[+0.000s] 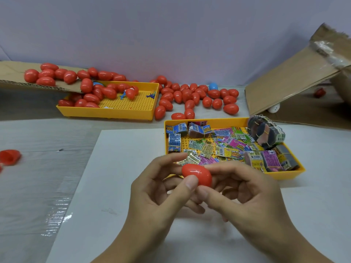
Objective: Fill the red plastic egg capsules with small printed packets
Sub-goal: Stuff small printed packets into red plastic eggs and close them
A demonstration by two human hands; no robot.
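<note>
Head view: a glossy, smooth red plastic egg capsule (197, 175) sits pinched between both hands, left hand (157, 194) with thumb and fingers on its left end, right hand (245, 194) gripping its right end. Just behind, a perforated yellow tray (288, 172) holds crinkly printed packets (226, 147).

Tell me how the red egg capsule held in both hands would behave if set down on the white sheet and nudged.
The red egg capsule would probably roll: it is rounded, with no flat base showing. Its glossy shell suggests it may slip under a light touch. It looks like thin plastic, so likely light; the left hand and right hand hold it with fingertips alone.
</note>
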